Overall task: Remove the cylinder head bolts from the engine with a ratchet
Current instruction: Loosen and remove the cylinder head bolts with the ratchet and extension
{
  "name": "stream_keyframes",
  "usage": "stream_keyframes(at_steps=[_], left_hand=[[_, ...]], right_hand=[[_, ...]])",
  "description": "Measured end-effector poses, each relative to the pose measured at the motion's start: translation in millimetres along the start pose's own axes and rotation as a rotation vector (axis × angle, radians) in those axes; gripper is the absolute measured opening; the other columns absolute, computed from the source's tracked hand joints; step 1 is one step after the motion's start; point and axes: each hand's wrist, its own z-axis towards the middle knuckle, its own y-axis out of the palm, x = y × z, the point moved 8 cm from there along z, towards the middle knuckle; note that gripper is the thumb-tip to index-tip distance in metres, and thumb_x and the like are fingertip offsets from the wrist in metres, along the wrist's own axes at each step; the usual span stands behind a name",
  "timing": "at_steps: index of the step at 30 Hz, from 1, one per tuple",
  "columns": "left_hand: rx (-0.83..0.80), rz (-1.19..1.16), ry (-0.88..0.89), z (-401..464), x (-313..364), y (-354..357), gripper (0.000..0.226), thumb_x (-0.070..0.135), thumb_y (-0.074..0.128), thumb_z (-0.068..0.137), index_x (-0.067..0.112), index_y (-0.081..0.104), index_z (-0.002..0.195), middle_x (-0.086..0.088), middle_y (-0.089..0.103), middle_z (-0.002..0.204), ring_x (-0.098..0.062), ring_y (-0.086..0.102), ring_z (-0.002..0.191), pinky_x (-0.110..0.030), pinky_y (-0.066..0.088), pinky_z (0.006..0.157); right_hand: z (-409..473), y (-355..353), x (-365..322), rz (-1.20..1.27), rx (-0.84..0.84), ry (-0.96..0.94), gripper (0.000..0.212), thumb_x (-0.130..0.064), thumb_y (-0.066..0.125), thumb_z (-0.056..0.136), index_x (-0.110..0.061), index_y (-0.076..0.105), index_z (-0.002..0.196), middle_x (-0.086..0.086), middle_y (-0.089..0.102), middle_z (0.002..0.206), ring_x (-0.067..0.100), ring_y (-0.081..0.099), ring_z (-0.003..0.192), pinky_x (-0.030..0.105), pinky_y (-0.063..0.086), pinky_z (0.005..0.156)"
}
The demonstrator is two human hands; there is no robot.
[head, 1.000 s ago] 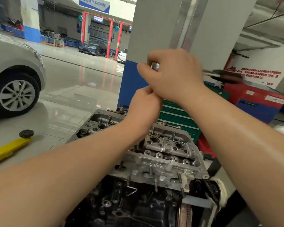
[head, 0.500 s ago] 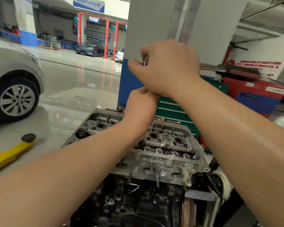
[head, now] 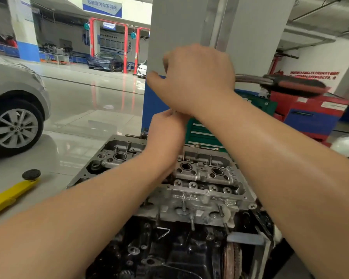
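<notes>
Far left: a silver car (head: 14,109) is parked on the glossy floor (head: 85,109); one alloy wheel is shown.

Lower left: a yellow lift arm (head: 6,196) with a black round pad (head: 31,174) is laid on the floor.

Background, left of centre: two cars are seen beyond red lift posts (head: 126,47).

Centre: an engine (head: 169,248) is stood upright, its aluminium cylinder head (head: 201,182) uppermost. Open round bores and small recesses are shown in the head; what is seated in them cannot be told.

Centre, above the head: the left hand (head: 165,133) is raised, its grip curled about a thin upright shaft that is mostly hidden. Just above it, the right hand (head: 195,79) is closed over the head of the ratchet (head: 280,84); the fingers are hidden behind the back of the hand. The blurred red-and-black handle is extended to the right, level. No cylinder head bolt can be made out with certainty.

Right: a green drawer cabinet (head: 206,133) is placed behind the engine, its drawers closed. Beside it a red-and-blue tool cart (head: 310,113) is stood, contents unseen.
</notes>
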Motion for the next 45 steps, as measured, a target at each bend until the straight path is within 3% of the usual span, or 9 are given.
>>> stream_keyframes(at_steps=[5,7,10,14,19,28,35,40,45], left_hand=[[-0.389,-0.081,-0.095,4,-3,14,0.042,0.031,0.06,0.099,0.024,0.041,0.063,0.002,0.034,0.05,-0.018,0.03,0.046,-0.031,0.036,0.053],[-0.213,0.056,-0.015,0,3,4,0.023,0.038,0.066,0.088,0.019,0.054,0.083,0.0,0.057,0.066,-0.017,0.051,0.059,-0.036,0.044,0.061],[-0.073,0.057,-0.01,-14,1,2,0.052,0.052,0.064,0.059,0.03,0.058,0.106,0.003,0.068,0.099,-0.018,0.062,0.084,-0.042,0.051,0.074],[0.01,-0.004,0.062,-10,2,0,0.028,0.032,0.059,0.069,0.008,0.054,0.083,-0.007,0.056,0.069,-0.023,0.043,0.066,-0.04,0.038,0.063],[-0.406,-0.113,-0.113,3,-4,19,0.037,0.022,0.065,0.095,0.022,0.036,0.071,0.003,0.029,0.05,-0.018,0.025,0.045,-0.029,0.03,0.048],[-0.117,0.036,0.086,-4,6,8,0.012,0.031,0.057,0.062,0.029,0.055,0.073,0.015,0.053,0.058,-0.013,0.044,0.056,-0.033,0.034,0.06],[-0.518,-0.148,-0.119,3,1,21,0.039,0.034,0.06,0.085,0.026,0.034,0.057,0.003,0.024,0.048,-0.018,0.022,0.044,-0.026,0.031,0.048],[-0.04,0.086,0.079,2,5,-2,0.021,0.028,0.054,0.069,0.008,0.052,0.076,-0.007,0.054,0.064,-0.022,0.046,0.065,-0.035,0.036,0.065],[-0.041,-0.017,0.015,4,-2,-2,0.011,0.009,0.046,0.069,0.006,0.045,0.059,-0.013,0.039,0.054,-0.02,0.035,0.053,-0.035,0.032,0.058]], right_hand=[[-1,18,22,0.614,-0.112,0.087,0.039,-0.036,0.056,0.095,-0.02,0.045,0.062,0.0,0.044,0.061,0.02,0.045,0.068,0.041,0.04,0.062],[3,19,18,0.356,-0.112,0.107,0.034,-0.037,0.049,0.096,-0.02,0.05,0.067,0.001,0.047,0.064,0.026,0.051,0.074,0.035,0.034,0.053],[7,13,9,-0.043,-0.071,0.106,0.036,-0.032,0.046,0.096,-0.022,0.035,0.063,-0.004,0.034,0.063,0.029,0.041,0.062,0.028,0.017,0.051],[0,1,-2,-0.095,0.069,0.077,0.041,-0.045,0.046,0.091,-0.018,0.038,0.061,-0.004,0.036,0.058,0.025,0.033,0.051,0.027,0.018,0.051],[-4,15,29,0.662,-0.012,0.129,0.031,-0.03,0.058,0.09,-0.006,0.057,0.069,0.009,0.049,0.063,0.035,0.049,0.076,0.045,0.046,0.066],[-3,2,8,-0.166,0.008,0.097,0.031,-0.031,0.051,0.089,-0.021,0.035,0.064,-0.004,0.03,0.061,0.028,0.035,0.055,0.028,0.015,0.051],[-4,14,23,0.752,-0.05,0.11,0.027,-0.024,0.062,0.089,-0.003,0.062,0.073,0.014,0.057,0.071,0.035,0.056,0.08,0.044,0.05,0.07],[0,10,14,0.03,-0.028,0.139,0.02,-0.031,0.05,0.092,-0.021,0.046,0.075,0.0,0.04,0.064,0.031,0.045,0.072,0.031,0.023,0.051],[-6,-6,-5,-0.109,0.1,0.08,0.039,-0.044,0.05,0.088,-0.02,0.035,0.061,-0.005,0.031,0.057,0.03,0.037,0.056,0.027,0.013,0.051]])
